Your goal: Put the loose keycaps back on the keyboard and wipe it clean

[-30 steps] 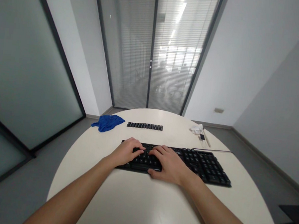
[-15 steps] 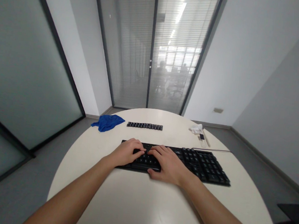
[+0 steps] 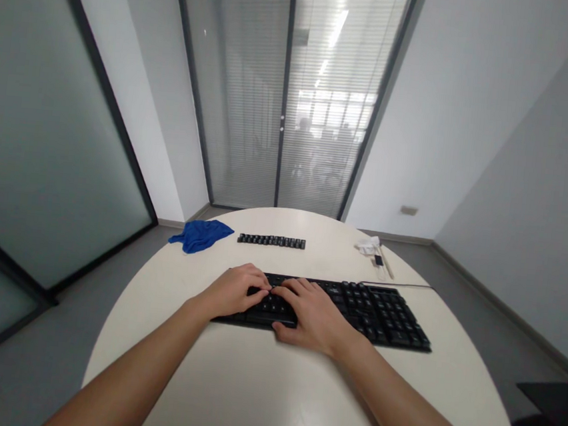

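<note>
A black keyboard (image 3: 399, 321) lies on the round pale table, with both of my hands on its left half. My left hand (image 3: 236, 292) bends over the left keys, thumb and index fingertips drawn together; whatever is between them is too small to make out. Close beside those tips, the index finger of my right hand (image 3: 311, 316) reaches onto the same keys. Its thumb is spread away along the keyboard's front edge, and the palm holds nothing visible. Beyond the keyboard, several loose black keycaps (image 3: 271, 240) stand in a row. My hands hide part of the keys.
A crumpled blue cloth (image 3: 202, 235) lies at the table's back left. At the back right are a white crumpled tissue (image 3: 367, 245), a small black item (image 3: 378, 259) and a thin pale stick (image 3: 387, 263). The keyboard's cable (image 3: 408, 284) runs toward the right edge.
The whole view has shifted slightly, so everything sits a little further left. Both hands stay at the same keys, with only small finger movement.
</note>
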Demonstrator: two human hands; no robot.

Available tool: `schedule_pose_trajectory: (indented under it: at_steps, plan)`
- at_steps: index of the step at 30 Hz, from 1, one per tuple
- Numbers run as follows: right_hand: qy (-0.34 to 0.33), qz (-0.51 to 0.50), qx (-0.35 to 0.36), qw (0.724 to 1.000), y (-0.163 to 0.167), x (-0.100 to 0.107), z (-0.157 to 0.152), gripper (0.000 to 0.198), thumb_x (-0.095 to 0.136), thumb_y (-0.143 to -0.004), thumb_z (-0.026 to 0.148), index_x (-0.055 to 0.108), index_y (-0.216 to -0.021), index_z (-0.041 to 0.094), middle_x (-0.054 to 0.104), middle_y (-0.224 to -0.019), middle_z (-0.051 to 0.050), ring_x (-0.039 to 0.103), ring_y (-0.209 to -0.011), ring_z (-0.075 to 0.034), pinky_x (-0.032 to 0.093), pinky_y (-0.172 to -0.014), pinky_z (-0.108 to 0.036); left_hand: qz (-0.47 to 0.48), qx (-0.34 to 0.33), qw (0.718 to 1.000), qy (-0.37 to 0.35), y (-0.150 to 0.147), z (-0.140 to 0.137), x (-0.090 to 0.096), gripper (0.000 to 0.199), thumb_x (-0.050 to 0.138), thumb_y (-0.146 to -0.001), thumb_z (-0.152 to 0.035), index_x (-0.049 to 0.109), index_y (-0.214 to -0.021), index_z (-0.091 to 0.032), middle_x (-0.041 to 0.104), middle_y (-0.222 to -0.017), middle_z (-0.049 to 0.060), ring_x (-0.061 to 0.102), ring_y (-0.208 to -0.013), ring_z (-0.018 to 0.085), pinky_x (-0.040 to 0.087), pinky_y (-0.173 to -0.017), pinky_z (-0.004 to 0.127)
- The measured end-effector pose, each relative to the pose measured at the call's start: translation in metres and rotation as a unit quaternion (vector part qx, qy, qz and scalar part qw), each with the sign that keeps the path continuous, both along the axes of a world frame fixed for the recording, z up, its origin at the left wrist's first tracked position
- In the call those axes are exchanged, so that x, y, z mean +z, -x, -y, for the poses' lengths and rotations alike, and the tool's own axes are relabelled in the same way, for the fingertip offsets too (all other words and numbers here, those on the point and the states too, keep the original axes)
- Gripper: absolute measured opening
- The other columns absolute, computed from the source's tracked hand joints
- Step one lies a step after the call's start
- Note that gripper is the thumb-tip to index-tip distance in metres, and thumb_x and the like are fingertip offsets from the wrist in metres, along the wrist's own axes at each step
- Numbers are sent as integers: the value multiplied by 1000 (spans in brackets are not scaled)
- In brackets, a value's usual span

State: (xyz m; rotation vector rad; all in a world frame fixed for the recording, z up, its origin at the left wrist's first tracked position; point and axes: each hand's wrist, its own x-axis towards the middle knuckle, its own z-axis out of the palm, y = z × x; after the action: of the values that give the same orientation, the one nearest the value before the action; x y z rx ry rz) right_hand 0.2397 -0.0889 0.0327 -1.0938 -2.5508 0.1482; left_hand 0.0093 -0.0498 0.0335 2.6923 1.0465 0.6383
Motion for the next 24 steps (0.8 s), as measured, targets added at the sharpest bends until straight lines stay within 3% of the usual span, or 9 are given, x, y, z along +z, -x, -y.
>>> schedule_pose_trajectory:
  at_steps: [11,19,21,24]
  plan:
    - [-10,16,-14,1000,6,-1,2,52,69,-78,43,60,-125,22,61,-120,-10,52,-113,-30,41,-96,-44,-46,-9,999,-15,1,3,5,26,51,-97,-30,75,-90,-24,71,-104,3,63,-99,20,49,-90,33]
    - [5,-5,15,1000,-5,-2,-3,62,71,-78,45,55,-133,21,60,-129,-10,52,-119,-29,38,-104,-44,-28,15,999,-20,-3,5,1,17,53,-95,-32,68,-95,-23,69,-105,5,60,-103,22,49,-92,35]
    - [9,-7,14,1000,-13,-2,-4,73,73,-76,49,50,-138,19,58,-136,-11,50,-124,-29,34,-110,-46,-11,34,999,-17,-5,7,-1,20,54,-95,-35,66,-105,-22,67,-118,6,58,-113,23,46,-100,38]
    - [18,11,-29,999,-24,-5,-8,92,74,-70,59,44,-145,14,49,-148,-16,43,-135,-34,23,-117,-53,-20,59,998,3,-10,12,-8,47,49,-98,-45,52,-138,-20,51,-147,11,45,-136,26,34,-115,43]
